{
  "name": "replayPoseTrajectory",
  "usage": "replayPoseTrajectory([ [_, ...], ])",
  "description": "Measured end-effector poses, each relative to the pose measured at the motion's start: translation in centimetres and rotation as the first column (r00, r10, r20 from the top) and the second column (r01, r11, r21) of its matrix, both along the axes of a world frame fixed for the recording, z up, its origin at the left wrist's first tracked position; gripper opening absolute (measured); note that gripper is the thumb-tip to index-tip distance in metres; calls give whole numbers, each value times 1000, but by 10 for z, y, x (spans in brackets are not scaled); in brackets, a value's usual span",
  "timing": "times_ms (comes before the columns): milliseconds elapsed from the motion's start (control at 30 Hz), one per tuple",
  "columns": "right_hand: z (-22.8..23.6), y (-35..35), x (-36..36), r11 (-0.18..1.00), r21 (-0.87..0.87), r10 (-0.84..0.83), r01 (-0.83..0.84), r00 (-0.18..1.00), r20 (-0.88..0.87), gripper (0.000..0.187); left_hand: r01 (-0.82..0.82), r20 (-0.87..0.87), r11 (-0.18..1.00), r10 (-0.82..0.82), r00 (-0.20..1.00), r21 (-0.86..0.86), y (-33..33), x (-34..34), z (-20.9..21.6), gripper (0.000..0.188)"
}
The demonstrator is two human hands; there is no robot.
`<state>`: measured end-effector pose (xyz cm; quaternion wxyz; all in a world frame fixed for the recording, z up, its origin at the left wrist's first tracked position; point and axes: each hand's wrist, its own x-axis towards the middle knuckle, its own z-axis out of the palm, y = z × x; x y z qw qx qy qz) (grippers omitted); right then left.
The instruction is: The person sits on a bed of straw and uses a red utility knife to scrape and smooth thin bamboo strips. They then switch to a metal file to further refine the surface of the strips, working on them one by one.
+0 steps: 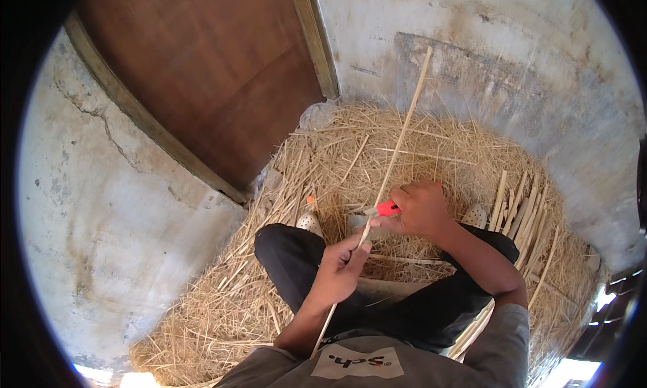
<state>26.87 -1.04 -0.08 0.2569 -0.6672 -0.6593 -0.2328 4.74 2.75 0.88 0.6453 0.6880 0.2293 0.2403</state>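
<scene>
The fingers of the left hand [337,275] are closed around the long pale strip [403,135], pinching it between thumb and curled fingertips; the fingers of the right hand [423,209], just to the right of the strip, are wrapped around a red-handled cutter [387,209], its short blade at the strip just beyond the left hand; whether the right thumb touches the strip I cannot tell; the strip slants from near the grey shirt [492,344] at its lower end up past both hands; dark trousers [290,260] show on both sides of the strip, with a perforated pale shoe [308,223] left of it and another shoe [475,216] right of it; loose straw [236,320] spreads beneath the strip; farther right of it lie cut sticks [522,213]; well left of it stands a brown door [209,71].
</scene>
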Motion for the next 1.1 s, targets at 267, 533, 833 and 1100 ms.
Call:
replayPoseTrajectory([
  [267,0,-5,29,995,-86,-63,49,982,-178,61,68,-70,997,-66,995,28,-10,-23,2,37],
  [533,0,-9,9,995,-88,-52,41,991,-121,62,-27,-129,987,48,991,159,-14,-24,-3,36],
  [833,-3,-8,2,986,-166,-59,22,974,-220,61,-69,-183,869,181,966,490,-16,-21,1,37],
  [1100,-4,-6,0,995,-94,-6,-11,984,-181,60,-80,-239,862,227,944,501,-15,-15,14,34],
])
